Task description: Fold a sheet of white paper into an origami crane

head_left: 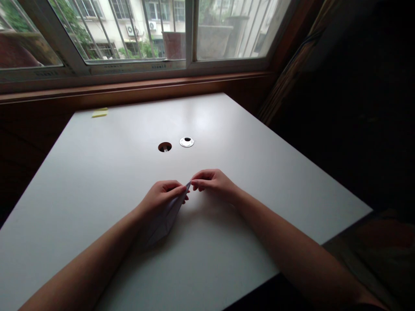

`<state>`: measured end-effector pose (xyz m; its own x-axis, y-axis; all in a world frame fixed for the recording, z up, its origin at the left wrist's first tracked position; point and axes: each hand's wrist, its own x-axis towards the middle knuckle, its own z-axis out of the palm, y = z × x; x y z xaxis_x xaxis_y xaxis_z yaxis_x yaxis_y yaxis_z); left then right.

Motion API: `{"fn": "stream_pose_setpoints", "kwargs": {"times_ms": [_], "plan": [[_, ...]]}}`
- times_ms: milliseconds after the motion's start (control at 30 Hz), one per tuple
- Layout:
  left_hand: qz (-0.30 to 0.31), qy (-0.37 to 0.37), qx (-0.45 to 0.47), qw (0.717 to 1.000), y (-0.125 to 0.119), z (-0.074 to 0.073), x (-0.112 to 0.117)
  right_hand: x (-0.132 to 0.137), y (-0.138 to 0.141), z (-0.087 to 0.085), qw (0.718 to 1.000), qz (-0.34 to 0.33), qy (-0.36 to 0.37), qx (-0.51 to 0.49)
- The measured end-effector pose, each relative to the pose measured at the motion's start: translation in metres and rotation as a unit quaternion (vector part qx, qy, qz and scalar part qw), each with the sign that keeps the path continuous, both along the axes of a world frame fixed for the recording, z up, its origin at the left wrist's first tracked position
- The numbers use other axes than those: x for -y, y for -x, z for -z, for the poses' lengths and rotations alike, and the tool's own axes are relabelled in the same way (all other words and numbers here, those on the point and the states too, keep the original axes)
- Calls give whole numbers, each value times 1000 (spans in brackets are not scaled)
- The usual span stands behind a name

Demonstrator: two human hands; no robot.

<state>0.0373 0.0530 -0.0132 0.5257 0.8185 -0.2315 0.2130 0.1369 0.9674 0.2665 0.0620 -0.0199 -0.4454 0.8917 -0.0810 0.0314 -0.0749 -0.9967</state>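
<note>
Between my hands is a folded piece of pale paper, narrow at its upper tip and wider toward the lower left. My left hand grips it near the tip, thumb on top, and hides part of its left side. With thumb and index finger, my right hand pinches the pointed tip. Both hands are just above the white table, the paper slanting down toward its surface.
Beyond my hands, the tabletop has a round cable hole and beside it a silver grommet ring. Yellow strips lie at the far left edge. A barred window stands behind the table. The right side is dark.
</note>
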Motion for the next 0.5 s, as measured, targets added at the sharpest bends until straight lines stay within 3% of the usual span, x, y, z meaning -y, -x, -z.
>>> {"fn": "stream_pose_setpoints", "kwargs": {"times_ms": [233,500], "plan": [[25,7,-5,1000,1,-1,0,2,-1,-3,1000,-13,-6,15],[4,-7,-4,1000,-1,-6,0,1,0,1,1000,-14,-17,5]]}}
